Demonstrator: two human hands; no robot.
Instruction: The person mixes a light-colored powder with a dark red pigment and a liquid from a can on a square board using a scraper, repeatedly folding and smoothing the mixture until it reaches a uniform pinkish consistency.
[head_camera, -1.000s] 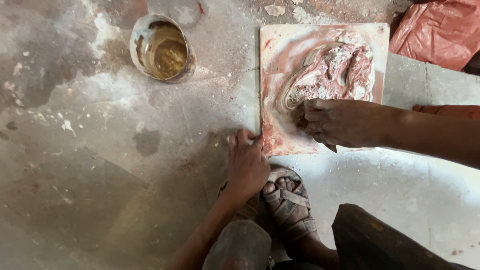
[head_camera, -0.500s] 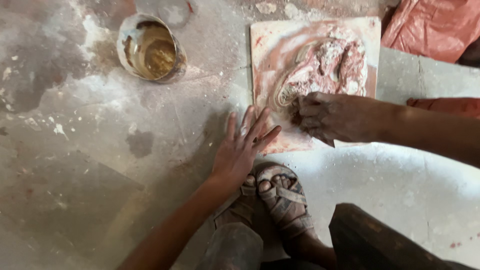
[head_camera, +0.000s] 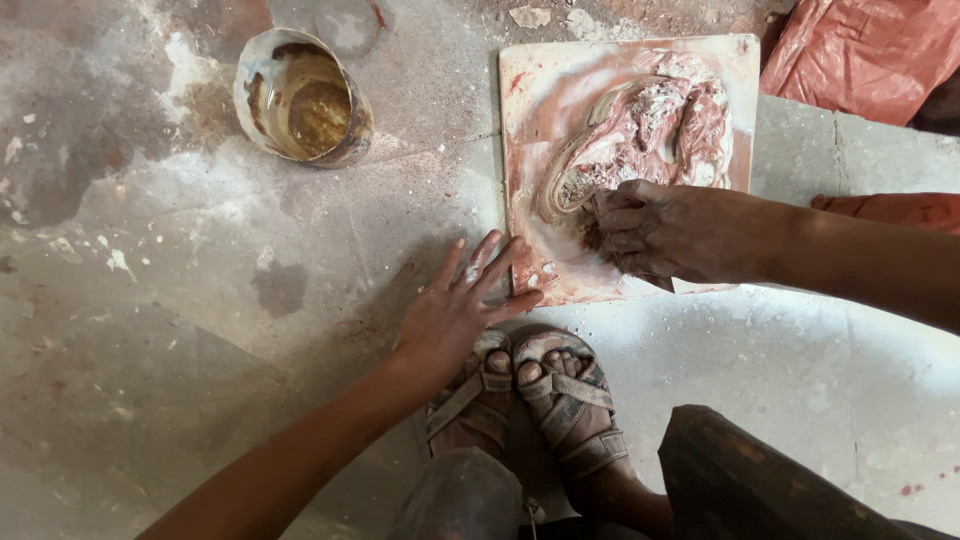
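A mound of pinkish-white paste (head_camera: 650, 135) is lying on a square tile (head_camera: 530, 110) set flat on the floor, heaped toward the tile's far right part, with its long axis running from the near left up toward the far right corner. The right hand (head_camera: 665, 232) is working at the near end of that mound, reaching in from the right; its fingers are curled down into the material and coated with it, so the hand is clenching on paste rather than holding any tool that can be made out. The mound is therefore extending away from this hand, toward the tile's far edge, and the right hand is clearly the nearer of the two. The left hand (head_camera: 455, 315) is resting palm down with fingers spread and holding nothing, its fingertips touching the tile's near left edge, apparently steadying it. Just below that hand, two sandalled feet (head_camera: 530, 395) are standing side by side near the tile's near edge. Well apart, to the far left, a stained round container (head_camera: 300, 105) is holding brownish liquid. A red plastic sheet (head_camera: 870, 55) is lying beyond the tile's right side. The concrete floor (head_camera: 150, 300) is showing dust and pale splashes.
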